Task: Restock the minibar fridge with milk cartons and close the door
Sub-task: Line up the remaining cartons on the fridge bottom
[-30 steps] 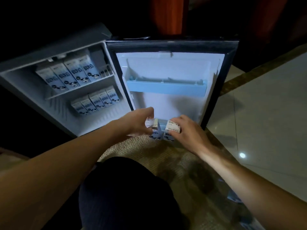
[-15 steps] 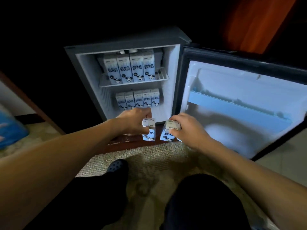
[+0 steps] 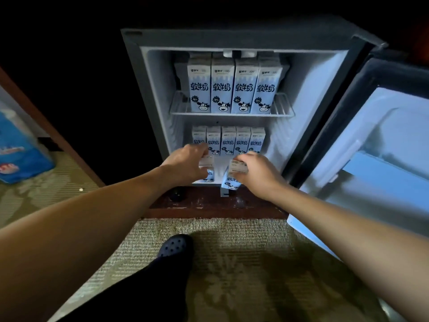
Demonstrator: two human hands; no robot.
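The minibar fridge stands open ahead of me, its door swung out to the right. Several blue-and-white milk cartons stand in a row on the wire shelf, and several more line the back of the bottom compartment. My left hand is shut on a milk carton at the front of the bottom compartment. My right hand is shut on another milk carton, tilted at the fridge's front lip.
A light-blue door shelf runs across the inside of the open door. The fridge sits on a dark wooden base above patterned carpet. My dark shoe is near the base. A blue plastic package lies at the far left.
My view has swung left from the door to face the fridge interior. Both hands have carried their cartons forward, from in front of the fridge into the mouth of the bottom compartment.
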